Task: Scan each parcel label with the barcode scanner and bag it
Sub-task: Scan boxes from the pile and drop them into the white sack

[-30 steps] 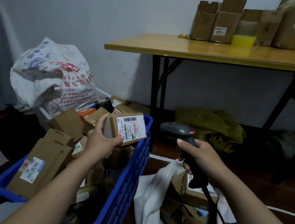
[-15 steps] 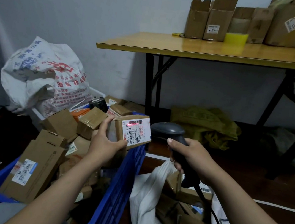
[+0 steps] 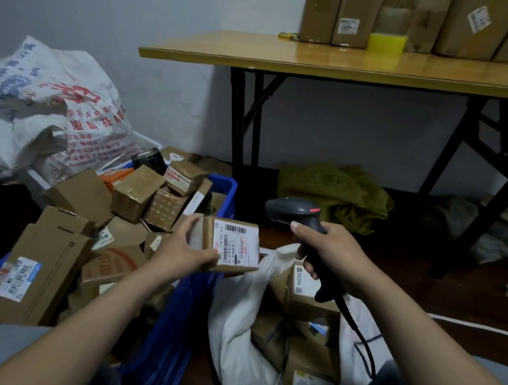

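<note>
while the left hand [image 3: 181, 252] clamps the small boxy cardboard parcel [image 3: 230, 247] at frame centre, its glossy label facing up and its long axis sideways, the crumpled white bag [image 3: 240, 318] gapes just below it; the right hand [image 3: 331, 253] is wrapped round the smooth dark barcode scanner [image 3: 295, 211], right of centre.

floor [image 3: 426, 293]: blue crate [image 3: 178, 327], white bag [image 3: 238, 334], green sack [image 3: 336, 189] | table [image 3: 327, 57]: cardboard boxes [image 3: 321, 12], yellow roll [image 3: 387, 43]

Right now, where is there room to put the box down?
Bare tabletop in front of the cartons, and dark floor right of the white bag. The blue crate is heaped full; the bag already holds parcels.
</note>
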